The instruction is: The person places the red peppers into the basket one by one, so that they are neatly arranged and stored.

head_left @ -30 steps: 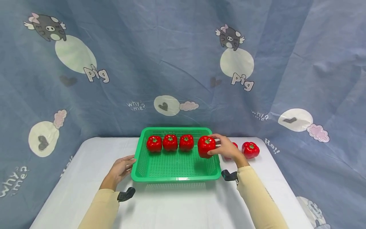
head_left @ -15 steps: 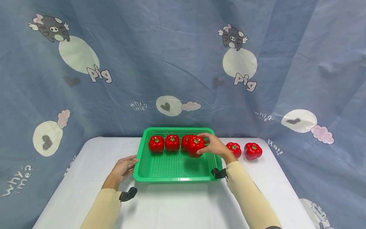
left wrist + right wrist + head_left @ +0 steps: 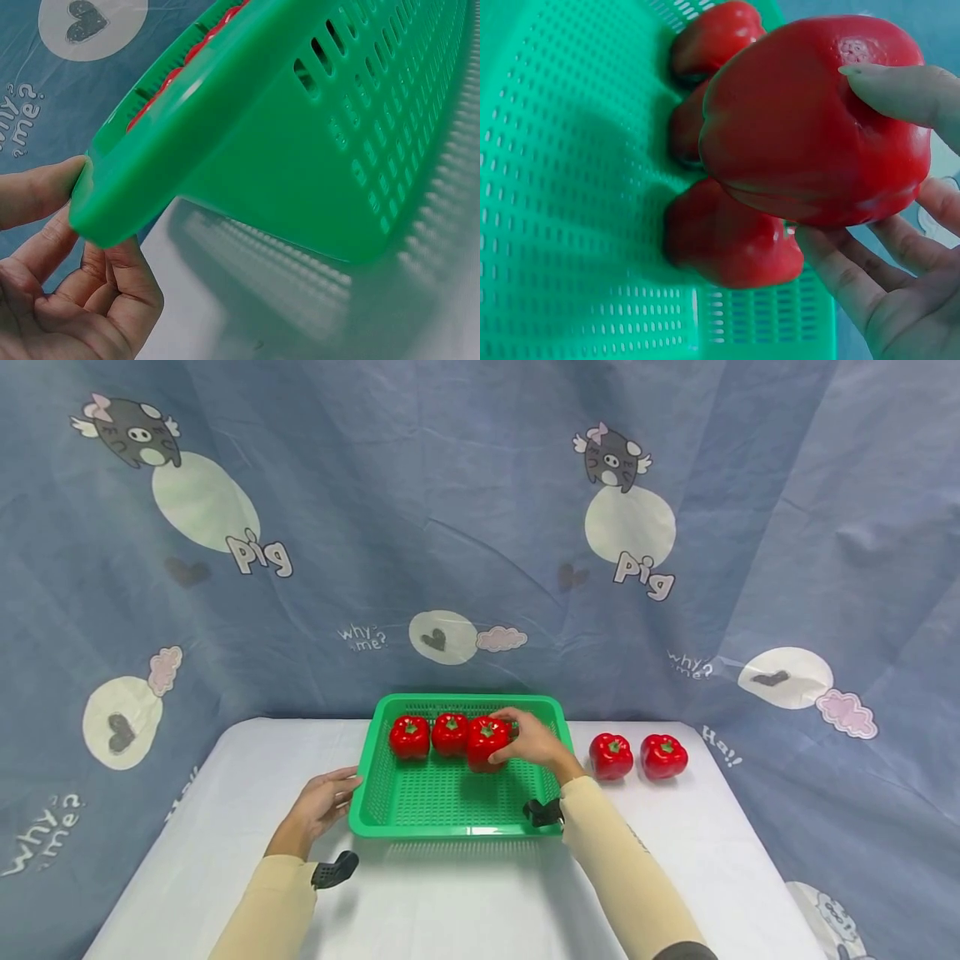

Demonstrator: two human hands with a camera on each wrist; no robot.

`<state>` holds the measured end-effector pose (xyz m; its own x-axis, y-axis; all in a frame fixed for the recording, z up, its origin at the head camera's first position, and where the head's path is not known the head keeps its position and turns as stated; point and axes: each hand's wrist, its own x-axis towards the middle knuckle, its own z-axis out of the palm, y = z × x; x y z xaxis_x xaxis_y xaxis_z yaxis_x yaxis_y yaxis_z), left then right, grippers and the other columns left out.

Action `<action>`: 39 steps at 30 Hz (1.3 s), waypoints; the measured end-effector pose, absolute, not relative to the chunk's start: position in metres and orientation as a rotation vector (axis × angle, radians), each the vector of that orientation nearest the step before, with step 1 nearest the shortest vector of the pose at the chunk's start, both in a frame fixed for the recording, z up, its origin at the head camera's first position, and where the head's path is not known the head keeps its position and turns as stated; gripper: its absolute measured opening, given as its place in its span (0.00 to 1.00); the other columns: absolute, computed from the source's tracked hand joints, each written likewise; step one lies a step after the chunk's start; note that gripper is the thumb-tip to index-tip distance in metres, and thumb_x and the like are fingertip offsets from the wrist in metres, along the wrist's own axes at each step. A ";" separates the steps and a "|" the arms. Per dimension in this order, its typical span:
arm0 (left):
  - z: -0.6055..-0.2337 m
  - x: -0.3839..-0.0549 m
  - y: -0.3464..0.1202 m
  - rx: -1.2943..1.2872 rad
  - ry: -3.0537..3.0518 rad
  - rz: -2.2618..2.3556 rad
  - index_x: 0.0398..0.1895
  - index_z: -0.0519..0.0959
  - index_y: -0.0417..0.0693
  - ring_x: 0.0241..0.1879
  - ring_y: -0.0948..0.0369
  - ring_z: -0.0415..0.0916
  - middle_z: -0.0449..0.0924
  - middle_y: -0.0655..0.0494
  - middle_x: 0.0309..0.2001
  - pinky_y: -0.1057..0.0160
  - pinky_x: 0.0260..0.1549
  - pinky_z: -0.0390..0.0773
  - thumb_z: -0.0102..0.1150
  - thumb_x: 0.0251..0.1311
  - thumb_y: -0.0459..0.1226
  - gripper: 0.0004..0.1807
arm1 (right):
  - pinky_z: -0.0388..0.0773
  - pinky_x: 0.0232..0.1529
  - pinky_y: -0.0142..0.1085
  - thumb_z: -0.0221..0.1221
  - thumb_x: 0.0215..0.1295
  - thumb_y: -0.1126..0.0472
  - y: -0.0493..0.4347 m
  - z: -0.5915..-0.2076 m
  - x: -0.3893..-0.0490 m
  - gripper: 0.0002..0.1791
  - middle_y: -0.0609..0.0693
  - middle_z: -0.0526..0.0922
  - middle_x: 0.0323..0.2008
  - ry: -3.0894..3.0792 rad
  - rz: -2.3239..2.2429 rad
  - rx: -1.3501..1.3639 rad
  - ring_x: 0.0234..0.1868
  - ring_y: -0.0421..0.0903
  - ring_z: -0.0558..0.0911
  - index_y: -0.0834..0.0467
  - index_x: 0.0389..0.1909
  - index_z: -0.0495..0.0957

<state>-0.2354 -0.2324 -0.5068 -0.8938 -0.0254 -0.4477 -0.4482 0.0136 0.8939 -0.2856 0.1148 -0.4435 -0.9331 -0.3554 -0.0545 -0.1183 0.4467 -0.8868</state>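
Observation:
My right hand [image 3: 534, 742] grips a red bell pepper [image 3: 486, 745] above the green plastic basket [image 3: 450, 832], thumb on one side and fingers on the other. Seen from the right wrist, the held pepper [image 3: 817, 124] is tilted over a row of three others. Of that row, a left pepper [image 3: 409, 737] and a middle pepper [image 3: 450, 735] show in the head view; the held one covers the third. At the basket's left side, my left hand [image 3: 318, 802] pinches the rim [image 3: 150, 157], thumb above and fingers curled beneath.
Two more red bell peppers, a nearer one [image 3: 611, 756] and a farther one [image 3: 663, 756], sit on the white table [image 3: 480, 902] right of the basket. A blue printed cloth [image 3: 480, 543] hangs behind the table's back edge.
My right hand has carried the pepper leftward across the basket, from its right side to over the third pepper. The two peppers on the table are now uncovered. My left hand stays at the rim.

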 end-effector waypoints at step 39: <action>-0.504 -0.233 -0.233 -0.463 1.993 1.946 0.69 0.62 0.34 0.58 0.53 0.70 0.71 0.43 0.61 0.60 0.53 0.76 0.54 0.67 0.36 0.29 | 0.75 0.55 0.44 0.75 0.47 0.60 0.045 -0.463 -0.287 0.39 0.54 0.72 0.60 2.494 -1.300 -0.400 0.60 0.52 0.71 0.57 0.61 0.69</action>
<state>-0.2334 -0.2331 -0.5043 -0.8974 -0.0103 -0.4410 -0.4411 0.0219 0.8972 -0.2865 0.0449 -0.4629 -0.9164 -0.3771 -0.1342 -0.1058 0.5516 -0.8274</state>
